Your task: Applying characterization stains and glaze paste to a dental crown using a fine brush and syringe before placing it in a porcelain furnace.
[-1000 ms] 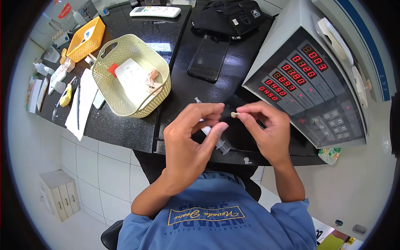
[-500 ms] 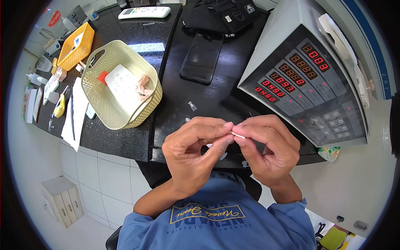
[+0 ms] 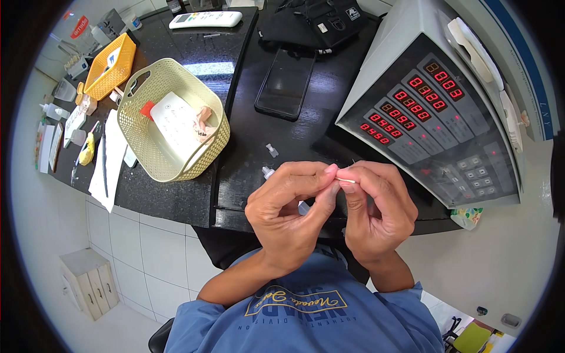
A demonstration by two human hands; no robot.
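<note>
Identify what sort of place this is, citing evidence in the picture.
Possibly a small clinic or laboratory workroom, judging by the grey box-shaped machine with red digital displays, the black speckled counter and the white square-tiled floor.

White is shown by the small piece (image 3: 346, 180), blue by the shirt (image 3: 365, 332) with its yellow-framed print (image 3: 318, 302), cream by the large basket (image 3: 206, 157), orange-yellow by the small basket (image 3: 120, 70), speckled black by the counter (image 3: 168, 203), and red by the digits (image 3: 385, 126).
</note>
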